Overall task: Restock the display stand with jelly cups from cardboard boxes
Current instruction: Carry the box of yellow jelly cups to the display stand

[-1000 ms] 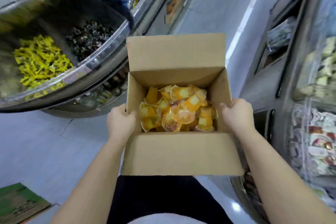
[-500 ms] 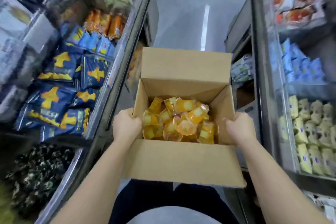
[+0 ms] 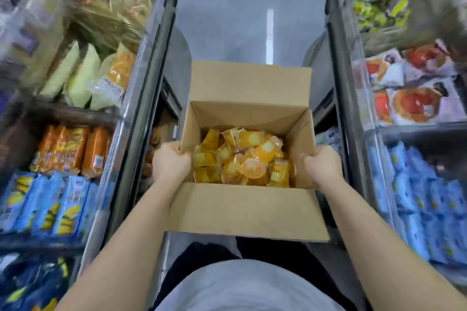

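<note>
Grey shirt (image 3: 242,288) and dark trousers (image 3: 202,257) fill the bottom edge, nearest the camera, with both bare forearms reaching forward from either side. Beyond them, a cardboard box (image 3: 246,212) is carried at waist height in mid-air, its top flaps open: the near flap folds down toward the body, the far flap stands up and leans away. Left hand (image 3: 171,163) is closed on the box's left wall, thumb over the rim and fingers outside; right hand (image 3: 322,168) is closed on the right wall in the same manner. Inside, jelly cups (image 3: 243,161), orange-yellow with clear sealed lids, lie in a loose heap covering the floor of the box, well below its rim. Flanking the box, two rows of glass-fronted display bins line a narrow aisle. On the left, blue packets (image 3: 48,204) lie nearest, orange packets (image 3: 73,149) behind them, pale green bags (image 3: 75,76) further on. On the right, blue packets (image 3: 417,199) sit nearest, red-and-white packs (image 3: 409,106) beyond. Farthest, the grey floor (image 3: 240,20) runs ahead between the bins, bearing a bright reflected streak and a red-and-white marking at the top edge. Outer regions are motion-blurred, so labels are unreadable.
</note>
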Demonstrator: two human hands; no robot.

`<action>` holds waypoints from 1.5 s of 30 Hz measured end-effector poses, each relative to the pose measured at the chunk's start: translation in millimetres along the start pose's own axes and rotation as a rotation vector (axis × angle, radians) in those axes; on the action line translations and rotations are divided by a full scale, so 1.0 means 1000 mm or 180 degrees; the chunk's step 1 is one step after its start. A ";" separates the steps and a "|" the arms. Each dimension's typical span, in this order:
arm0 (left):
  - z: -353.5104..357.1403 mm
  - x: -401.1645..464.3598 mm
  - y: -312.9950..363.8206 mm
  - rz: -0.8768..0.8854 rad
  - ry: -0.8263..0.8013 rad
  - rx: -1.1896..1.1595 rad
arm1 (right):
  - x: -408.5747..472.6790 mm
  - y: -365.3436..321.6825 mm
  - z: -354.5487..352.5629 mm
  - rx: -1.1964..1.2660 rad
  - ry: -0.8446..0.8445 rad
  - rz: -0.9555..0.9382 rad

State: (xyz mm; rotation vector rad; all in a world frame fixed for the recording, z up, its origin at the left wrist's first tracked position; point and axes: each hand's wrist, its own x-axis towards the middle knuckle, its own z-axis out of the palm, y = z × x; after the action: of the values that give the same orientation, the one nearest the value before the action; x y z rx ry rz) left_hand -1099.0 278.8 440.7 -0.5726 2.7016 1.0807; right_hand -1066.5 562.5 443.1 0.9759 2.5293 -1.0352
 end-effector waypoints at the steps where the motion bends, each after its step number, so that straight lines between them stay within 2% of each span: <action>1: 0.003 0.021 0.018 -0.0050 -0.0007 -0.0022 | 0.024 -0.016 -0.007 -0.0007 -0.0030 0.0003; 7: 0.021 0.154 0.115 -0.0244 0.0007 0.0052 | 0.166 -0.118 -0.038 -0.0150 -0.0054 -0.0179; 13: 0.050 0.328 0.191 -0.0266 -0.0064 0.0092 | 0.322 -0.216 -0.032 -0.0255 0.0057 -0.0119; 20: 0.043 0.503 0.295 -0.0192 -0.0135 0.0088 | 0.469 -0.348 -0.053 -0.0281 0.0170 -0.0160; 29: 0.091 0.727 0.409 -0.0504 0.0071 0.0005 | 0.722 -0.500 -0.058 -0.0549 -0.0086 -0.0473; 34: 0.098 0.832 0.480 -0.0888 0.0326 -0.0281 | 0.846 -0.603 -0.069 -0.0623 -0.0325 -0.0616; 39: 0.087 0.923 0.521 -0.1188 0.0666 -0.0476 | 0.939 -0.716 -0.061 -0.0905 -0.0464 -0.1020; 45: 0.067 1.071 0.525 -0.1391 0.0731 -0.0543 | 1.037 -0.840 0.001 -0.1102 -0.0663 -0.1219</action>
State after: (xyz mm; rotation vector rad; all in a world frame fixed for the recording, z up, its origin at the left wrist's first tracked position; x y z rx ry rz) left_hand -2290.0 367.0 400.1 -1.3155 2.4894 1.1810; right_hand -2398.9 631.6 430.3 0.2824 2.6456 -0.6997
